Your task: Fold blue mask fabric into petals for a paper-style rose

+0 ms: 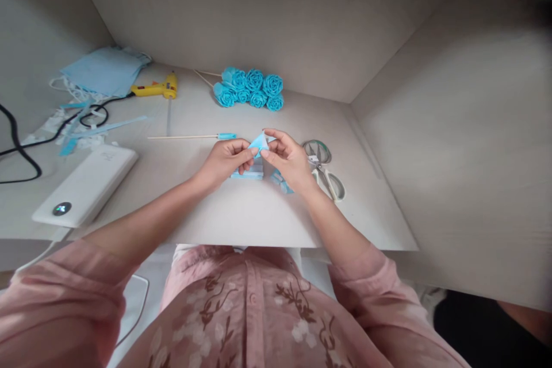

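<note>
At the centre of the frame both hands meet over a small piece of light blue fabric [259, 142], folded to a point. The left hand [224, 161] pinches its left edge between thumb and fingertips, and the right hand [288, 160] pinches the right edge the same way, so the piece is held just above the white table [241, 213]. Under the hands lies a small stack of blue pieces [249, 173], and more blue scraps [282, 182] show below the right palm.

Just right of the right hand lie scissors [324, 168] with pale handles. Above the hands, toward the upper middle, a cluster of blue fabric roses [250, 89] rests near the wall. A thin wooden stick [190, 137] with a blue tip lies left of the hands. In the upper left are a yellow glue gun [156, 88], a pile of blue cloth [104, 71] and a black cable [26, 149]. At the left edge sits a white power bank [86, 184]
</note>
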Tool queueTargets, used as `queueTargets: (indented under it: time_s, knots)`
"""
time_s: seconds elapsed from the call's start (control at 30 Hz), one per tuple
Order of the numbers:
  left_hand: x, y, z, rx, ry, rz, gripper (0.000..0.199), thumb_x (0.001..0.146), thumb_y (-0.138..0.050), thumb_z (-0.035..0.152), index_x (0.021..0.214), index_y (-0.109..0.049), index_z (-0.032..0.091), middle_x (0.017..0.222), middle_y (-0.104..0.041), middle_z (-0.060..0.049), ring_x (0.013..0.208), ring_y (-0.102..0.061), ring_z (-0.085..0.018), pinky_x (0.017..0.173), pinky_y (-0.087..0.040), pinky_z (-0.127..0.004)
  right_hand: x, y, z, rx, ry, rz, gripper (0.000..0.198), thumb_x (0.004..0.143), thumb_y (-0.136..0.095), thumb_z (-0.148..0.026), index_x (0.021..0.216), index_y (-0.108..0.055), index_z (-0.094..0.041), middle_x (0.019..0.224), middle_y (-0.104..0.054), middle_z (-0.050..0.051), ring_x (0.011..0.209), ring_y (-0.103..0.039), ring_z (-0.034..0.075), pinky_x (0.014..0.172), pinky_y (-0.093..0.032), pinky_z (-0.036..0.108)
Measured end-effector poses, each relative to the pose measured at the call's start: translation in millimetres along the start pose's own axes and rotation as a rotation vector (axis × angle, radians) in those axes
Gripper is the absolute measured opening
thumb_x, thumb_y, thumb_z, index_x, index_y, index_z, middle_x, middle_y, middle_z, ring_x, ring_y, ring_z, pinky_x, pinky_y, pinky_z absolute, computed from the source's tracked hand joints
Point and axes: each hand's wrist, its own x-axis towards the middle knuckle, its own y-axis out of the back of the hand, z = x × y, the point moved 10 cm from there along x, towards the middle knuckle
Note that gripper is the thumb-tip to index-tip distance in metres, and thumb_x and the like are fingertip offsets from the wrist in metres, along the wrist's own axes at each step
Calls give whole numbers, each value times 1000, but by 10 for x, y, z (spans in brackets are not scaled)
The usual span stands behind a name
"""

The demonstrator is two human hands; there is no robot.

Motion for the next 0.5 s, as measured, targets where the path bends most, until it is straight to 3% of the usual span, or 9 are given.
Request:
queueTargets:
  time_s: [0.23, 0.37, 0.5]
  knots:
    - [-9, -5, 4, -9, 11, -6, 43, 69, -78, 53, 68, -58, 15, 60, -59, 2, 50, -52, -7, 46, -40, -19, -29, -41, -14, -22, -9, -31, 52, 79, -73, -44, 125, -61, -24, 84, -65, 0, 77, -59, 14, 77, -50, 30]
    - [-9, -29, -11, -4, 30, -32, 37, 72, -75, 48, 68, -58, 15, 59, -59, 2, 49, -51, -6, 46, -40, -19, -35, -71, -36, 11, -21, -54, 46, 81, -70, -48, 119, -65, -25, 88, -65, 1, 86, -61, 15, 84, -49, 32]
    - [-16, -111, -8, 27, 41, -99, 35, 72, -75, 44, 65, -58, 15, 57, -59, 2, 47, -50, -6, 46, -40, -19, -39, -80, -24, 65, -53, -59, 38, 77, -74, -45, 108, -70, -23, 85, -66, 0, 81, -60, 14, 81, -49, 30]
